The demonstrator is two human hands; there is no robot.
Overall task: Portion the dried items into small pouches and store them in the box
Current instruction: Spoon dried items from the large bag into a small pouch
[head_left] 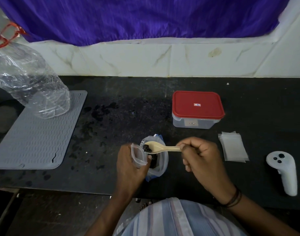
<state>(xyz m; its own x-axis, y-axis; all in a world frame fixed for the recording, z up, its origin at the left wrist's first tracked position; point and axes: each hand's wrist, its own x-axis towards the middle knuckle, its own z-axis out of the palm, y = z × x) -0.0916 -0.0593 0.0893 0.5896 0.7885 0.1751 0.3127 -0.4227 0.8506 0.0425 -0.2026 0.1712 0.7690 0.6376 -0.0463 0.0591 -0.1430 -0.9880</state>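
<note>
My left hand (pixel 128 165) holds a small clear pouch (pixel 138 156) with its mouth open toward the right. My right hand (pixel 203 159) grips the handle of a cream plastic spoon (pixel 160 147). The spoon's bowl carries a few dark dried pieces (pixel 146 148) just beside the pouch mouth. Under the spoon lies a larger clear bag (pixel 161 165) with more dark dried pieces inside. A clear box with a red lid (pixel 197 106) stands closed at the back right. A stack of flat clear pouches (pixel 233 147) lies to the right of my right hand.
A grey ribbed mat (pixel 36 137) covers the left of the black counter (pixel 122 103), with a big crumpled clear bottle (pixel 28 82) on it. A white controller (pixel 284 172) lies at the far right. A tiled wall and a purple curtain (pixel 145 17) close the back.
</note>
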